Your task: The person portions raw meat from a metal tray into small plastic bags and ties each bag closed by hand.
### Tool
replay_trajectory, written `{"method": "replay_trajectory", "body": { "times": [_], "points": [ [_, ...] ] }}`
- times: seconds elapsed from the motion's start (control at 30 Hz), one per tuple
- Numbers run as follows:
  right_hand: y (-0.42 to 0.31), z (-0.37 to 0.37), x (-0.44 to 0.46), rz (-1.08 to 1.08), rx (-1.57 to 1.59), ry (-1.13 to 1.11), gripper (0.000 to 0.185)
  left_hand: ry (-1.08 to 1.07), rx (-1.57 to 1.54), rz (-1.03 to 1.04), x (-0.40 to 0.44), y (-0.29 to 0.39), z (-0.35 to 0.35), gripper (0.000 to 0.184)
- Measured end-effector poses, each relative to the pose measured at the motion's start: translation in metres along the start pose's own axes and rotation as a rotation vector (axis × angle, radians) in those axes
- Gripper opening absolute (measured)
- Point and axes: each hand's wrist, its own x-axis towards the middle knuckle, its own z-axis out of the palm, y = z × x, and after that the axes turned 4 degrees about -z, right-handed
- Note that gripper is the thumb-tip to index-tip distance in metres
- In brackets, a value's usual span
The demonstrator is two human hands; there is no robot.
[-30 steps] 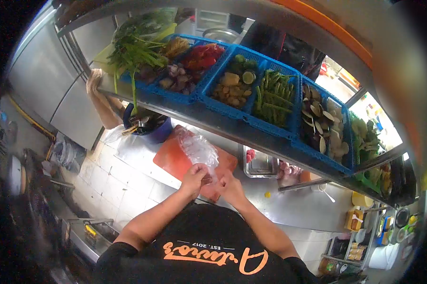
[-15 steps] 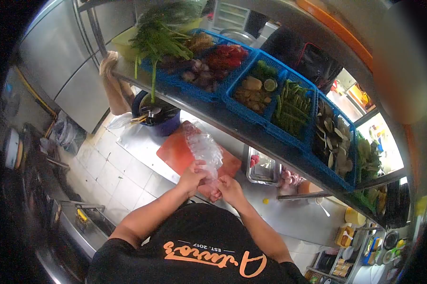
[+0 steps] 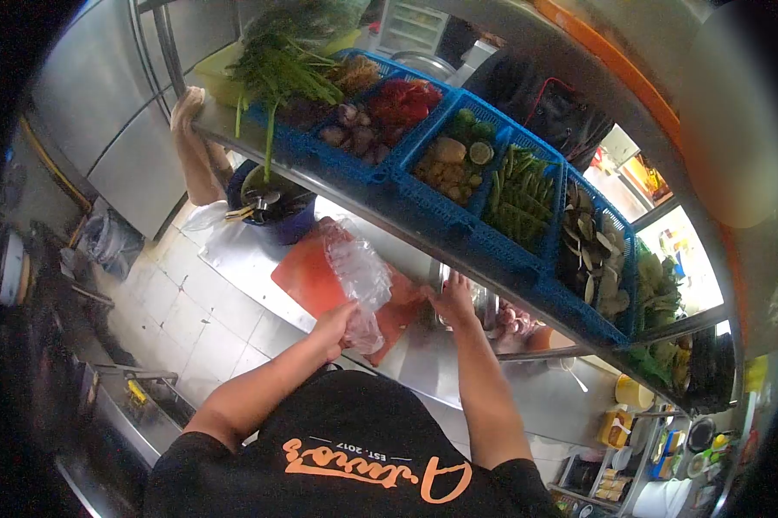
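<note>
My left hand (image 3: pixel 335 331) is closed on the near end of a clear plastic bag (image 3: pixel 359 268). The bag lies stretched across an orange-red cutting board (image 3: pixel 302 272) on the steel counter. My right hand (image 3: pixel 454 300) is apart from the bag, at the metal tray (image 3: pixel 441 274) to the right of the board. Its fingers are spread, with nothing seen in them. The hand and the shelf hide much of the tray and what lies in it. Pinkish bulbs (image 3: pixel 516 324), perhaps shallots or garlic, lie right of this hand.
A shelf (image 3: pixel 337 194) crosses above the counter, carrying blue baskets (image 3: pixel 458 226) of vegetables. Leafy green stalks (image 3: pixel 272 95) hang over its edge. A dark blue pot (image 3: pixel 294 226) with utensils stands behind the board. A yellow container (image 3: pixel 633 393) is at the right.
My right hand has let go of the plastic bag and moved right to the metal tray. My left hand still holds the bag. The whole view has shifted slightly.
</note>
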Motion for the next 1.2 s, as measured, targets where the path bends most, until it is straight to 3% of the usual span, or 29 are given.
{"method": "replay_trajectory", "body": {
  "times": [0.07, 0.13, 0.17, 0.23, 0.3, 0.4, 0.43, 0.47, 0.57, 0.67, 0.77, 0.87, 0.9, 0.97, 1.07, 1.17, 1.2],
  "points": [
    [0.004, 0.014, 0.001, -0.029, -0.136, -0.049, 0.051, 0.03, -0.004, 0.045, -0.003, 0.004, 0.013, 0.023],
    [-0.011, 0.016, -0.019, -0.059, -0.21, 0.047, 0.049, 0.009, -0.024, 0.076, 0.001, 0.008, 0.012, 0.025],
    [-0.02, 0.014, -0.022, 0.119, -0.098, -0.017, 0.046, -0.025, -0.042, 0.081, 0.01, 0.005, 0.007, 0.025],
    [-0.024, 0.021, -0.028, 0.252, 0.021, -0.026, 0.045, -0.041, -0.06, 0.061, 0.008, 0.005, 0.007, 0.028],
    [-0.028, 0.02, -0.035, 0.278, 0.025, 0.036, 0.045, -0.005, -0.043, 0.015, 0.004, 0.009, 0.011, 0.028],
    [-0.025, -0.001, -0.033, 0.343, 0.065, 0.034, 0.052, 0.01, 0.037, 0.113, 0.001, 0.006, 0.016, 0.03],
    [-0.021, -0.004, -0.031, 0.241, 0.041, 0.196, 0.058, 0.035, 0.031, 0.129, -0.001, 0.007, 0.021, 0.031],
    [-0.012, -0.011, -0.026, 0.592, 0.562, -0.035, 0.051, 0.017, 0.009, 0.122, 0.001, 0.005, 0.02, 0.031],
    [-0.035, -0.052, -0.027, 0.666, 1.15, -0.057, 0.03, -0.047, 0.004, 0.122, 0.016, 0.001, 0.021, 0.03],
    [-0.079, -0.084, -0.036, 0.664, 1.897, -0.516, 0.024, -0.086, 0.08, 0.139, 0.024, -0.001, 0.026, 0.031],
    [-0.134, -0.074, -0.041, 0.663, 1.831, -0.382, 0.023, -0.095, 0.048, 0.124, -0.011, 0.019, 0.061, 0.029],
    [-0.159, -0.059, -0.043, 0.441, 1.442, -0.129, 0.036, -0.025, 0.174, 0.351, 0.007, 0.015, 0.057, 0.027],
    [-0.159, -0.067, -0.044, 0.272, 1.23, -0.254, 0.058, -0.002, 0.224, 0.328, 0.008, 0.017, 0.051, 0.027],
    [-0.167, -0.08, -0.06, -0.134, 0.601, -0.149, 0.064, 0.021, 0.331, 0.299, 0.01, 0.026, 0.048, 0.025],
    [-0.173, -0.101, -0.069, -0.446, 0.081, 0.087, 0.048, -0.019, 0.663, 0.397, -0.004, 0.047, 0.043, 0.027],
    [-0.162, -0.103, -0.062, -0.316, 0.08, 0.145, 0.025, -0.137, 1.192, 0.769, -0.029, 0.07, 0.037, 0.037],
    [-0.162, -0.11, -0.058, -0.392, 0.13, 0.107, 0.022, -0.232, 1.105, 0.827, -0.031, 0.071, 0.034, 0.04]
  ]
}}
